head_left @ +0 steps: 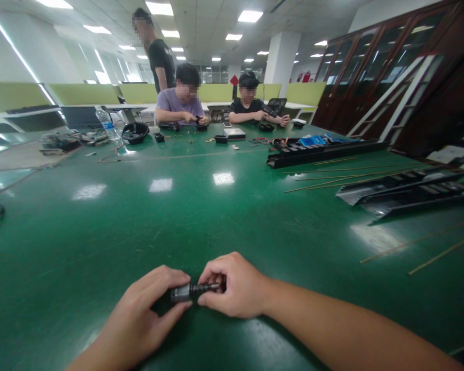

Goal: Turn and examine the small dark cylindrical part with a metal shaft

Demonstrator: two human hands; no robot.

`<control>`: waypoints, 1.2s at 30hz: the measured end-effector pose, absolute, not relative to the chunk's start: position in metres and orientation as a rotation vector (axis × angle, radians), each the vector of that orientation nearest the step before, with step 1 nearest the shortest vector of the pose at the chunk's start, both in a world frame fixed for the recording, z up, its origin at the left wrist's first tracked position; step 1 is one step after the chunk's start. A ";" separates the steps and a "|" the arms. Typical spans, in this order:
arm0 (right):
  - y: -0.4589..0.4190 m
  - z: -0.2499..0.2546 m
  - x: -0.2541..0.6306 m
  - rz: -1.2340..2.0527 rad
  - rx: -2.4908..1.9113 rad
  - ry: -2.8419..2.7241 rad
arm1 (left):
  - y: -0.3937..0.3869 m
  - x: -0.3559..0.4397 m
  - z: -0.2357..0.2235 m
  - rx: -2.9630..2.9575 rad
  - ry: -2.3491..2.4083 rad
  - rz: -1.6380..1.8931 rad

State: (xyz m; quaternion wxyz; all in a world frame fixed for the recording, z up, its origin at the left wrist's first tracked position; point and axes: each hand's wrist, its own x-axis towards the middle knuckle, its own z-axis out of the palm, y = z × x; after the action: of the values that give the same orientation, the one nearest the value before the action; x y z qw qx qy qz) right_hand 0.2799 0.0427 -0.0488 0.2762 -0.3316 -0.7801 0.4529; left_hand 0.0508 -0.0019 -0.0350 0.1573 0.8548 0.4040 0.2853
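Note:
Low in the middle of the head view, a small metal cylinder with a stepped, ringed shaft (182, 293) lies sideways between my two hands, just over the green table. My left hand (149, 301) grips the wide cylinder end between thumb and fingers. Around the thin shaft on the other side, my right hand (237, 286) has its thumb and fingers closed. The shaft's tip shows between the right fingers. My right hand's other fingers are curled and partly hidden.
Black metal channels (421, 193) and thin rods (332, 183) lie to the right on the green table (170, 216). Two people sit working across it; a third stands behind. A water bottle (107, 123), a black bowl-like item (135, 133) and small parts are at the far side.

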 end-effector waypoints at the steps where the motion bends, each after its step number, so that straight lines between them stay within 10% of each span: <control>1: 0.043 -0.049 0.280 1.214 -0.895 -2.097 | -0.002 0.051 -0.035 2.448 1.154 0.815; 36: 0.042 -0.047 0.280 1.261 -0.915 -2.054 | -0.002 0.049 -0.035 2.480 1.172 0.814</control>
State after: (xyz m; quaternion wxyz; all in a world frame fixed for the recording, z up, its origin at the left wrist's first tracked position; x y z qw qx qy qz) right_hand 0.2798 0.0418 -0.0474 0.2780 -0.3407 -0.7654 0.4698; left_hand 0.0495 -0.0023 -0.0345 0.1398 0.8583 0.4057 0.2816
